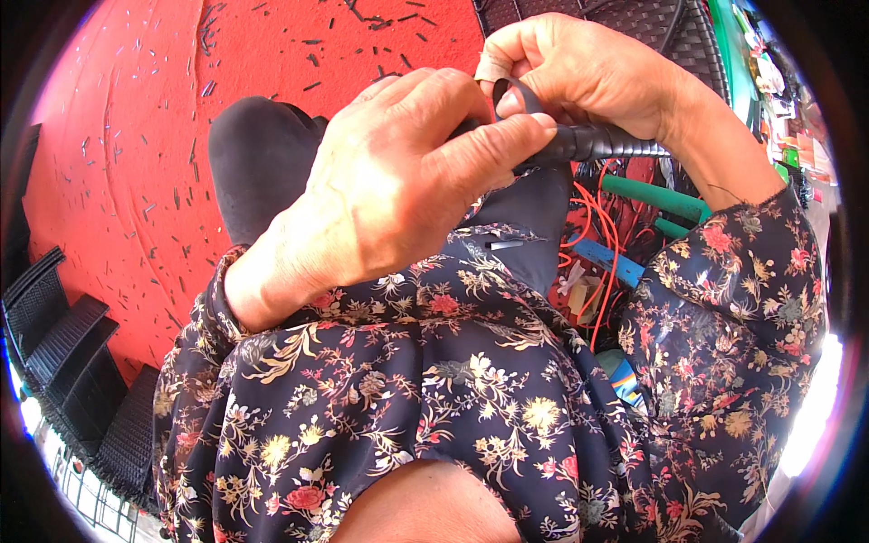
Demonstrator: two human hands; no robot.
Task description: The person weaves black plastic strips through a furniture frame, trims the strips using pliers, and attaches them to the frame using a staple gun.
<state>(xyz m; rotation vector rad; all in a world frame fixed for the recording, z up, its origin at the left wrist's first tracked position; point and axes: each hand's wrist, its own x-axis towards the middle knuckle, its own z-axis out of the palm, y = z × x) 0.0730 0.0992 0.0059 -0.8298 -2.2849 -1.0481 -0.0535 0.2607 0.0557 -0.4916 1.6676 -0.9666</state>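
Note:
My left hand (389, 176) is closed around a dark bar wound with black strip (602, 142), its thumb lying along the near side. Just beyond that thumb, my right hand (593, 77) pinches a flat black strip (501, 89) that curls up in a small loop. A pale band wraps one finger of the right hand. The bar runs off to the right beneath my right wrist, over my lap. Its left end is hidden behind my left hand.
Short black scraps (312, 61) litter the red floor (127, 181). A dark woven furniture piece (625, 14) stands at the far right, more woven pieces (72, 335) at the left. Beside my right leg are an orange cord (608, 237), a green tube (654, 195) and a blue piece (608, 260).

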